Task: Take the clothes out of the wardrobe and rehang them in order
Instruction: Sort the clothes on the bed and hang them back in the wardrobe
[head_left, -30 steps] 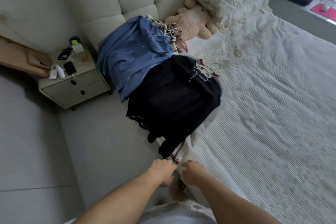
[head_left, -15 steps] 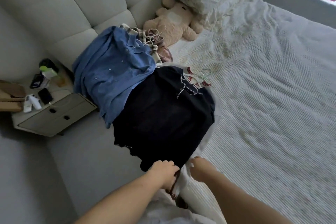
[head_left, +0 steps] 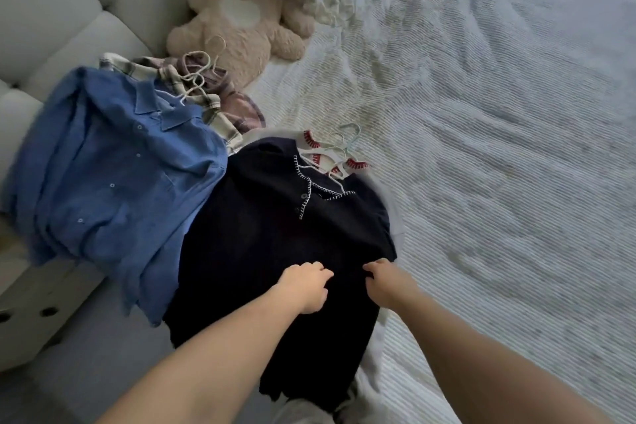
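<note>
My left hand (head_left: 303, 287) and right hand (head_left: 387, 282) both sit on the dark navy shirt (head_left: 275, 251), fingers curled into its cloth, each bunching a fold; the two hands are near each other, a strip of shirt between them. Beyond my knuckles lies its white-stitched collar, with a white garment with red stitching (head_left: 321, 157) under it on a pale hanger (head_left: 347, 138). Left of my left hand one blue button shirt (head_left: 113, 175) overlaps the navy one; past it a plaid shirt (head_left: 220, 107) on hangers. Farther out, one teddy bear (head_left: 237, 17). Right of my right hand spreads the ribbed white bedspread (head_left: 499, 165).
</note>
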